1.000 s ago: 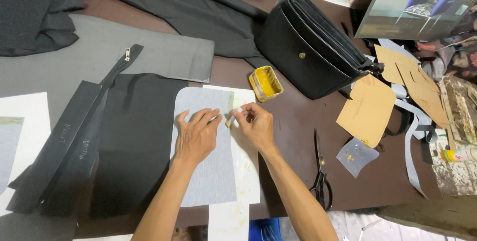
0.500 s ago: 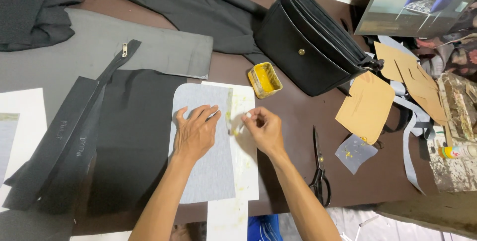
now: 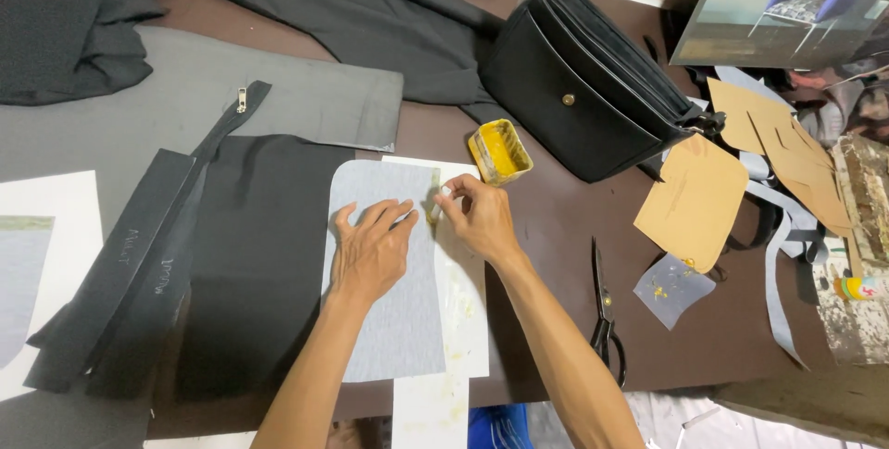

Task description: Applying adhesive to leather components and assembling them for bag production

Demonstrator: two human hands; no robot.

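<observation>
Grey panel: I see a pale grey fabric piece (image 3: 389, 273) with rounded top corners and a straight lower edge, lying flat on white paper (image 3: 463, 292) near the front of the bench (image 3: 556, 227).
Left hand: my left hand (image 3: 369, 250) lies palm down on the panel, fingers spread wide, gripping nothing.
Right hand: my right hand (image 3: 477, 218) sits at the panel's right edge, fingertips pinched on a small yellowish applicator (image 3: 433, 192); I cannot tell exactly what it is.
Glue pot: a small yellow tub (image 3: 499, 151) stands just beyond the right hand.
Left side: a black fabric sheet (image 3: 259, 255) lies beside the panel.
Right side: black scissors (image 3: 604, 315) lie near a black handbag (image 3: 593, 97) and tan card patterns (image 3: 694, 204).
</observation>
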